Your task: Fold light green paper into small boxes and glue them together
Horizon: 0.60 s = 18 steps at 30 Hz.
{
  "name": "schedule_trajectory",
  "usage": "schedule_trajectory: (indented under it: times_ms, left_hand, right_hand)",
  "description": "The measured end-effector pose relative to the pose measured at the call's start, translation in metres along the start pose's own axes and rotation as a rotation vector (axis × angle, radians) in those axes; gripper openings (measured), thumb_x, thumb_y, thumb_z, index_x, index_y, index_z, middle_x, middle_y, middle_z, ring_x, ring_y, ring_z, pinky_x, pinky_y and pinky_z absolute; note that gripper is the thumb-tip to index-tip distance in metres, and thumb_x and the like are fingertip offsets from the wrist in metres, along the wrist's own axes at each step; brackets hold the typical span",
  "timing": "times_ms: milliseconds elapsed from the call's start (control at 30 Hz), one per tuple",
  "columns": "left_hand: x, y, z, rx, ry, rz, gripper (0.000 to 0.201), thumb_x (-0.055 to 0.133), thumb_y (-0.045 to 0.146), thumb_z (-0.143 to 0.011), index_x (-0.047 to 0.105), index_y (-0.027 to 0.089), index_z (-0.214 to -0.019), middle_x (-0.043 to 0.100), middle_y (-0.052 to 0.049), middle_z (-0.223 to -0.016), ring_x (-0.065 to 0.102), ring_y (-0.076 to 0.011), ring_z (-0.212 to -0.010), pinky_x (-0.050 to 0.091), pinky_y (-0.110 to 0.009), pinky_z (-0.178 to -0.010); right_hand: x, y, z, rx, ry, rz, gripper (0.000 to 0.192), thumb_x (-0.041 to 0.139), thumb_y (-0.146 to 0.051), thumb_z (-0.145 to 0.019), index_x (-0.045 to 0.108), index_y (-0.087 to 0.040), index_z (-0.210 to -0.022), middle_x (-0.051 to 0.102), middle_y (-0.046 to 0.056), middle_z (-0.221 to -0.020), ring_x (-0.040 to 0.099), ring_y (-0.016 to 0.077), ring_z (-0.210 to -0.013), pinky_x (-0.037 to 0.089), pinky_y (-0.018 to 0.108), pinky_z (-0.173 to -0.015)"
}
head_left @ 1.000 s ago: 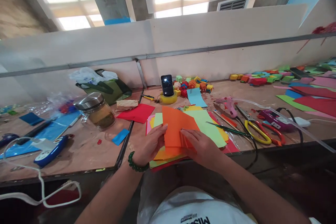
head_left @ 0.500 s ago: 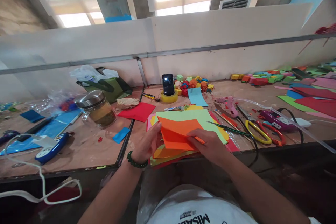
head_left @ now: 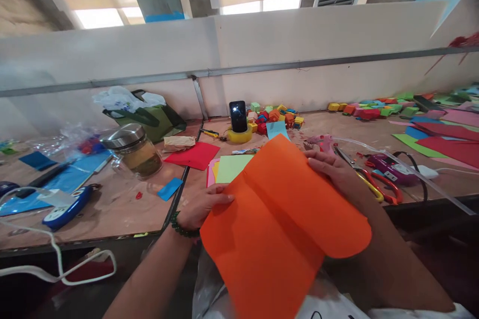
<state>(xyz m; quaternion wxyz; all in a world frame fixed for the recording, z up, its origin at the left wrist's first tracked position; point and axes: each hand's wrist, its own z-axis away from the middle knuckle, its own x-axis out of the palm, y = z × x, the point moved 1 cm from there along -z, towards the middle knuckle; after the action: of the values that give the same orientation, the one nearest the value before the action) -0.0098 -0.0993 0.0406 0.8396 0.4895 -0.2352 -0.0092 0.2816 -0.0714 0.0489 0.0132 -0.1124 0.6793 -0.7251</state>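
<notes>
Orange sheet (head_left: 284,219) up off the surface (head_left: 123,209), left hand (head_left: 202,204) pinching its left edge, right hand (head_left: 337,174) gripping the top corner. Light, floppy, crease-prone, so I'd hold by the edges.

No readable text, label, brand, number or sign anywhere in view. Phone (head_left: 238,115), far centre on tabletop (head_left: 123,209): screen dark, only glare. White shirt (head_left: 329,309), near bottom edge: dark print mostly hidden behind orange paper (head_left: 280,224), only a curved stroke shows, not legible. Purple device (head_left: 385,168), right: small white label, marks too small to read. Blue-and-white device (head_left: 63,207), left: pale markings, illegible.
</notes>
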Motion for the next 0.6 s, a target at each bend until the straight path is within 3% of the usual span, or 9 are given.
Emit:
schedule_trajectory:
  times_ms: [233,367,500,600]
  left_hand:
    - [-0.002,0.003,0.005,-0.022,-0.027,-0.053,0.033,0.084,0.019,-0.053,0.074,0.013,-0.083,0.076,-0.006,-0.081,0.071,-0.019,-0.071,0.054,-0.025,-0.068]
    - [-0.006,0.002,0.003,-0.021,-0.141,-0.109,0.032,0.084,0.022,-0.056,0.074,0.013,-0.085,0.076,-0.007,-0.082,0.071,-0.02,-0.073,0.054,-0.027,-0.07]
    - [-0.006,0.004,-0.006,0.037,-0.258,-0.164,0.039,0.081,0.021,-0.063,0.073,0.015,-0.101,0.075,-0.011,-0.101,0.07,-0.0244,-0.09,0.054,-0.031,-0.078]
    - [-0.001,0.01,-0.018,0.14,-0.261,-0.117,0.039,0.081,0.024,-0.065,0.072,0.018,-0.103,0.073,-0.01,-0.107,0.07,-0.0222,-0.093,0.054,-0.028,-0.079]
  right_hand:
    - [-0.009,0.005,-0.011,0.081,-0.06,-0.142,0.039,0.068,-0.032,-0.073,0.064,-0.027,-0.111,0.071,0.002,-0.109,0.07,0.0191,-0.087,0.056,0.027,-0.067]
    - [-0.006,0.004,-0.011,0.105,-0.078,-0.185,0.041,0.066,-0.029,-0.074,0.061,-0.028,-0.115,0.069,0.001,-0.116,0.069,0.018,-0.091,0.057,0.027,-0.071]
    - [-0.001,0.0,-0.014,0.107,-0.129,-0.074,0.043,0.061,-0.029,-0.076,0.057,-0.027,-0.119,0.07,0.003,-0.112,0.071,0.0189,-0.083,0.057,0.028,-0.065]
    - [0.006,0.0,-0.021,0.05,-0.195,0.087,0.042,0.059,-0.032,-0.079,0.058,-0.025,-0.12,0.07,0.005,-0.113,0.071,0.0212,-0.083,0.058,0.03,-0.064]
